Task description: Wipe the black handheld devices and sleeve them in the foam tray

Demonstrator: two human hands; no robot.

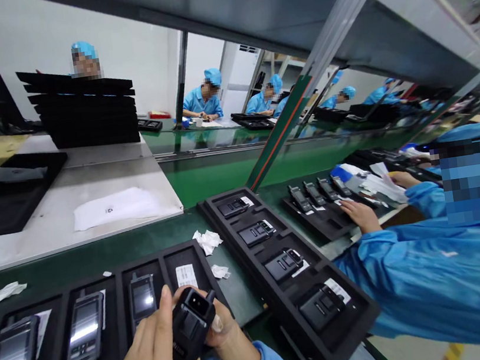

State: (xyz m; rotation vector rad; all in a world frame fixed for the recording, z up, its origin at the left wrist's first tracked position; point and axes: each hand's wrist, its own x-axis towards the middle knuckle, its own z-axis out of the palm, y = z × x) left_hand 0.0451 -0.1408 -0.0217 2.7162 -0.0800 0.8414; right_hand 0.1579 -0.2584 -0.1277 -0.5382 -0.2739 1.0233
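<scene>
A black handheld radio [190, 333] with a stubby antenna is held tilted in front of me, its back and top lens area turned up. My left hand [151, 356] wraps its left side, fingers long along the edge and thumb at the lower end. Behind its upper right side, my right hand [223, 328] grips it, with a small white bit at the fingers. Just beyond lies a black foam tray [120, 328]. Three radios sit in it screen up, one of them a radio [83, 330] in the second slot. A white label [186, 276] shows in the rightmost slot.
A second foam tray [253, 273] at the right holds several radios face down. Crumpled tissues [207, 242] lie between the trays. Stacked black trays [88, 115] stand on the white table [101, 181]. At the right, a co-worker's blue sleeve [414, 274] is close by.
</scene>
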